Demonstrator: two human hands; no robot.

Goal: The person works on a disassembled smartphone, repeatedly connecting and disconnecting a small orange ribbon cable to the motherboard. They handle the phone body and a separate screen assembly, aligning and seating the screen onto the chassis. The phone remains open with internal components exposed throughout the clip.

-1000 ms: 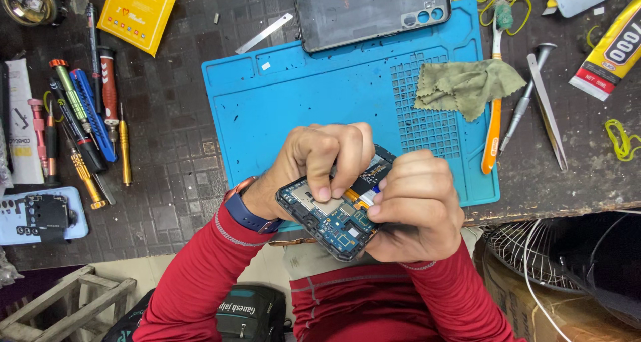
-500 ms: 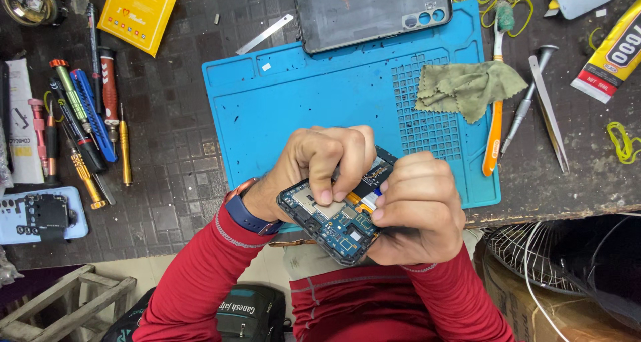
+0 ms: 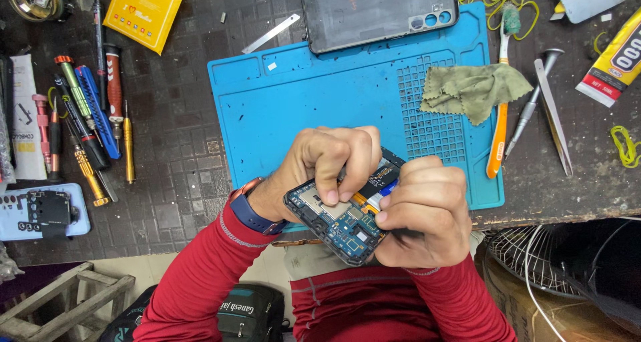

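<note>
Both hands meet over the near edge of the blue work mat (image 3: pixel 320 101), holding an opened phone (image 3: pixel 344 218) with its circuit board facing up. The left hand (image 3: pixel 327 158) curls over the phone's upper end, fingertips pressing down onto the board, so the part beneath those fingers is hidden. The right hand (image 3: pixel 424 212) is closed around the phone's lower right side; its knuckles cover that edge and whatever the fingers pinch there cannot be made out (a sliver of dark tool or cable may show, too small to tell). Orange and blue flex strips peek out between the two hands.

A dark phone back cover (image 3: pixel 377 11) lies at the far edge of the mat, its top cut off by the frame. A green cloth (image 3: pixel 474 88) rests on the mat's gridded right part, beside an orange-handled brush (image 3: pixel 499 128). Metal tweezers (image 3: pixel 553 115) and a glue tube (image 3: pixel 617 61) lie further right, the tube partly out of view. To the left, well apart from the hands, a row of screwdrivers (image 3: pixel 87 115) sits on the dark table, near a yellow packet (image 3: pixel 147 8)
</note>
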